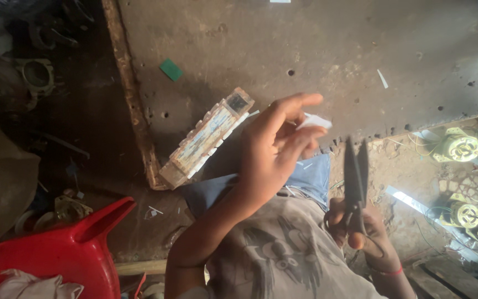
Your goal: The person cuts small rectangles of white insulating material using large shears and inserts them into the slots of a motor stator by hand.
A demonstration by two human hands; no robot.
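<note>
**A:** Your left hand [275, 147] is raised over the worn metal sheet [316, 50], fingers pinching one small white slip [313, 120] at the fingertips.

**B:** And your right hand [360, 227]?

**A:** Closed around the handles of one pair of dark scissors [355, 177], blades pointing up and slightly parted, just right of the slip and apart from it.

**B:** What else counts?

**A:** One long pale terminal block [206, 138] lying slantwise on the sheet by your left wrist. Three yellow-wound motor coils [460, 147] on the dirt at right. One red plastic stool [67, 249] at lower left. One green scrap [170, 69] near the sheet's edge.
</note>
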